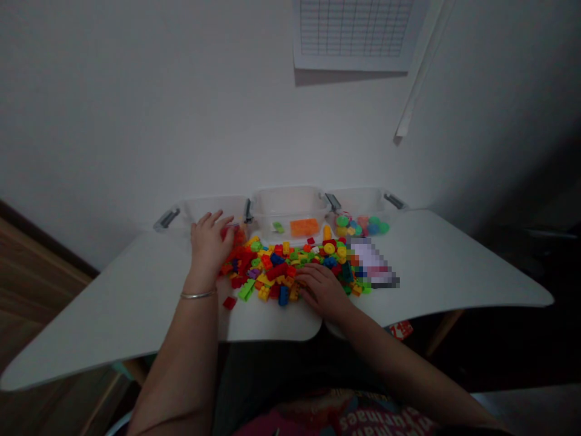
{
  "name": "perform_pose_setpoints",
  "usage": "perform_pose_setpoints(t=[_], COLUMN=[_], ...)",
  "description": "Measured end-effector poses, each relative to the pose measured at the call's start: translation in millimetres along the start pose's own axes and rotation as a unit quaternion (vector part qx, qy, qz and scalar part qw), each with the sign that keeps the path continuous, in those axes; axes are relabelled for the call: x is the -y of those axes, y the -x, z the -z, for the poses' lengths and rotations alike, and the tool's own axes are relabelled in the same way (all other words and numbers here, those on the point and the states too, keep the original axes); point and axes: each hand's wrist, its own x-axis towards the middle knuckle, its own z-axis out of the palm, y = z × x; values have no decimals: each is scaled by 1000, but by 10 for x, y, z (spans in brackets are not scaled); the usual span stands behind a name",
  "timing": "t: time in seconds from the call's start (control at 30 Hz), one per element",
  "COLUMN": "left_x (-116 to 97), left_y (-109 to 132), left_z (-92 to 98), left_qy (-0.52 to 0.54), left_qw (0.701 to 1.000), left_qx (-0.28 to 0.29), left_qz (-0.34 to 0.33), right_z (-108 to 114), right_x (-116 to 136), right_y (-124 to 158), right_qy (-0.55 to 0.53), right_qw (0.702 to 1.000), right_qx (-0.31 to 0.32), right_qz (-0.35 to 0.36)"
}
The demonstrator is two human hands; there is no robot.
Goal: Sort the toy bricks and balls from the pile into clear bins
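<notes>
Where my view falls nearest, a dark shirt (pixel 381 418) printed with pale, chunky lettering shows below the smooth white tabletop (pixel 431 260), whose front edge dips into a rounded notch. Just beyond it I see the right hand (pixel 323 290) lying low, its fingers curled over the near side of a heap of plastic bricks (pixel 265 261); I can't tell whether they grasp one. The heap is spread across the middle of the tabletop, between and beyond the hands: hard, glossy, studded blocks in red, yellow, green, blue and orange, with round yellow pieces toward its right. A flat red tile (pixel 229 303) lies apart at the near left.

To the right of the heap, a flat object (pixel 374 260) is too pixelated for me to identify. A thin, shiny metal bangle (pixel 198 295) circles the left wrist. The left hand (pixel 209 242) is loose and unclenched, fingers spread in front of the left clear bin (pixel 213 207), its thumb near some red pieces (pixel 233 235).

Farther back, the middle bin (pixel 290 200) holds a blocky orange piece (pixel 304 227) and a small green one (pixel 278 227); the right bin (pixel 363 198) holds rounded, translucent-looking pieces (pixel 374 225). Grey latches (pixel 333 201) flank the bins. Behind them rises a matte, pale wall (pixel 181 121), bearing a gridded paper sheet (pixel 356 30).
</notes>
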Motion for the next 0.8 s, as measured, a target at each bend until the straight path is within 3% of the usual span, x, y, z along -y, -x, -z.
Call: perform_pose_setpoints(t=[0.13, 0.33, 0.47, 0.6, 0.8], left_x=[-160, -295, -264, -252, -243], left_y=[135, 471, 587, 654, 752], left_z=[245, 459, 391, 259, 119], left_qy=[25, 2, -82, -191, -214], left_qw=[998, 1000, 991, 962, 959], left_qx=[-47, -3, 103, 196, 183], left_qz=[-17, -28, -13, 5, -18], right_z=[-9, -4, -7, -2, 7], right_x=[-3, 2, 3, 5, 11], right_y=[0, 10, 12, 2, -7], right_qy=[-2, -7, -10, -10, -9], right_qw=[1000, 1000, 1000, 1000, 1000], right_qx=[1, 9, 12, 8, 9], right_qz=[2, -5, -9, -9, -5])
